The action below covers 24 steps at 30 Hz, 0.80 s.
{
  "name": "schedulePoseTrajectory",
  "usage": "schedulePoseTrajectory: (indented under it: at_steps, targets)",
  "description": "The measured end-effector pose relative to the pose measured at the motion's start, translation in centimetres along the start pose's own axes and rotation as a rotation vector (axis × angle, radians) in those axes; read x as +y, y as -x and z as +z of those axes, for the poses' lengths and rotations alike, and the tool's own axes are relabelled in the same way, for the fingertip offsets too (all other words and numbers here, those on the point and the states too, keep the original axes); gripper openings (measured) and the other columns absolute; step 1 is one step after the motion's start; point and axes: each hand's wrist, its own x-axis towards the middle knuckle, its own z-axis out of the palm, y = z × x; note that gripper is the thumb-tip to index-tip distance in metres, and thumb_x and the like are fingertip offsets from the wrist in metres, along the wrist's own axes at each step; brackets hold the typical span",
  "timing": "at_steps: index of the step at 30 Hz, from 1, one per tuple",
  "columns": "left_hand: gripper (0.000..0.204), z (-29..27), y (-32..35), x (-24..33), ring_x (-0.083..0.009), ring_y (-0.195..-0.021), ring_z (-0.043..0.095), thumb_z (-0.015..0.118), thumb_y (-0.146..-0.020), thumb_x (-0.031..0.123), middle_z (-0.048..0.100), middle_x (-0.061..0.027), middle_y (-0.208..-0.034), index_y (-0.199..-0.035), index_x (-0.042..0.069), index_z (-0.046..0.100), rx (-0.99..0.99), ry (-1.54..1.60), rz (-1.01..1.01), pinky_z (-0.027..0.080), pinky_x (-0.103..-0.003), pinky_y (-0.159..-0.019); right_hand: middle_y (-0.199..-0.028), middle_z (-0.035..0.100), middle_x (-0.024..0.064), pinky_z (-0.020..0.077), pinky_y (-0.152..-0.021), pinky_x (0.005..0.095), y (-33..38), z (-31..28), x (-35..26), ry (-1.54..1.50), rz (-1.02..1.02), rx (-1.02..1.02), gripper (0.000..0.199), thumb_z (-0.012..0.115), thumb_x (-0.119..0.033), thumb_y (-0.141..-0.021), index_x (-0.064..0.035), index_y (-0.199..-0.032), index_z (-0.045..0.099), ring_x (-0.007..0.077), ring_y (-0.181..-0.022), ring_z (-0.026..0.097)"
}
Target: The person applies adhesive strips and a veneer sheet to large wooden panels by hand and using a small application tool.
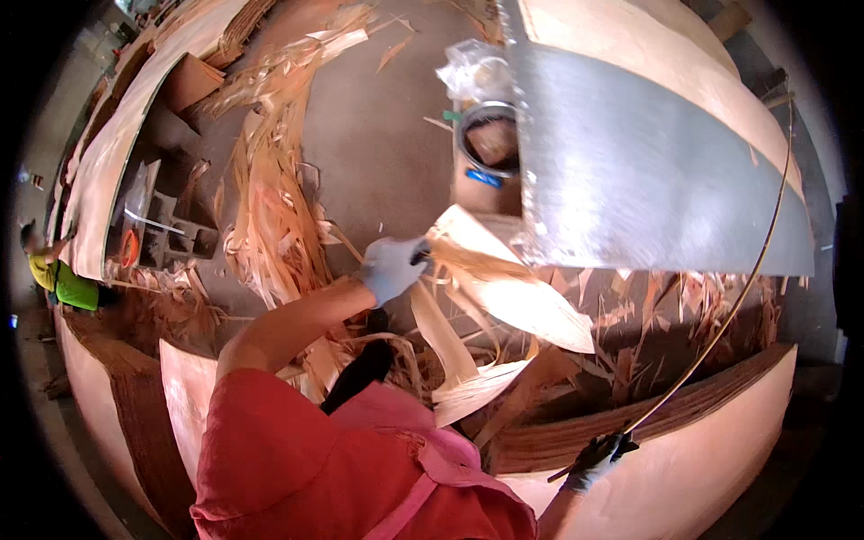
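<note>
Red clothing point(297, 459) is filling the foreground. Gloved, the left hand point(390, 271) is grasping a veneer strip point(535, 301) by one end, the strip extending rightward from the fingers point(419, 254). The right hand point(594, 461) is clutching a long rod point(740, 303); shredded veneer point(277, 193) is littering the floor point(364, 171).

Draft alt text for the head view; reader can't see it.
A person's gloved left hand holds thin wood strips; the gloved right hand grips a long slender rod beside stacked sheets. Wood scraps litter the floor near a grey metal surface.
</note>
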Motion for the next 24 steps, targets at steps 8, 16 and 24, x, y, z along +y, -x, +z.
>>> schedulePoseTrajectory:
  at_steps: [8, 16, 24]
  targets:
    - [0.028, -10.5, 4.1, -26.3, -0.0313, -0.085, 0.068, 0.056, -0.095, 0.025, 0.071, -0.0154, -0.094, -0.112, 0.003, 0.063, 0.278, 0.359, -0.331, 0.054, -0.038, -0.075, -0.106, 0.057, 0.0008, 0.0439, -0.068, 0.0271, 3.9, 20.1, -1.8, 0.030, -0.166, -0.190, 0.040, 0.058, -0.028, -0.097, -0.0089, -0.132, 0.055, 0.0123, -0.082, 0.051]
    - [0.014, -17.8, 5.1, -39.1, -0.0074, -0.063, 0.052, 0.057, -0.097, 0.010, 0.063, 0.0003, -0.077, -0.100, 0.001, 0.068, 0.672, 0.864, -0.647, 0.044, -0.024, -0.060, -0.054, 0.033, -0.0044, 0.0236, -0.036, 0.0266, 5.5, 41.9, -6.6, -0.060, 0.057, -0.317, 0.026, 0.070, -0.039, -0.088, -0.0198, -0.102, 0.059, 0.0092, -0.039, 0.030]
    - [0.016, -22.0, -5.7, -49.4, -0.0165, -0.069, 0.061, 0.067, -0.088, 0.014, 0.069, -0.0121, -0.082, -0.101, 0.004, 0.068, 0.704, 0.180, -0.578, 0.051, -0.033, -0.068, -0.055, 0.033, -0.0056, 0.0204, -0.037, 0.0232, 0.8, 55.8, -9.5, -0.055, -0.041, -0.356, 0.027, 0.066, -0.042, -0.089, -0.0238, -0.089, 0.046, 0.0085, -0.038, 0.026]
